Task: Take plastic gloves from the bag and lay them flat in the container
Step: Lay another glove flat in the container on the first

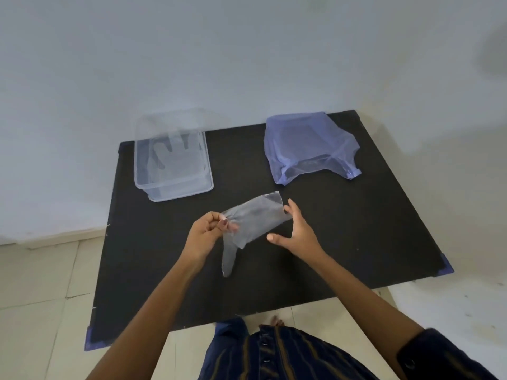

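A clear plastic glove (253, 219) hangs above the middle of the black table (356, 229). My left hand (210, 229) pinches its finger end, and one glove finger droops down. My right hand (295, 229) is at the cuff edge with fingers spread; whether it grips the cuff is unclear. A clear plastic container (153, 187) stands at the back left with at least one glove (175, 154) lying flat inside. The bluish plastic bag (307, 148) sits at the back right, its mouth toward me.
The table stands in a corner against pale walls, on a tiled floor (35, 283). Blue corner caps (90, 340) mark the table's near corners. My striped dark clothing (274, 355) and a foot are just below the front edge.
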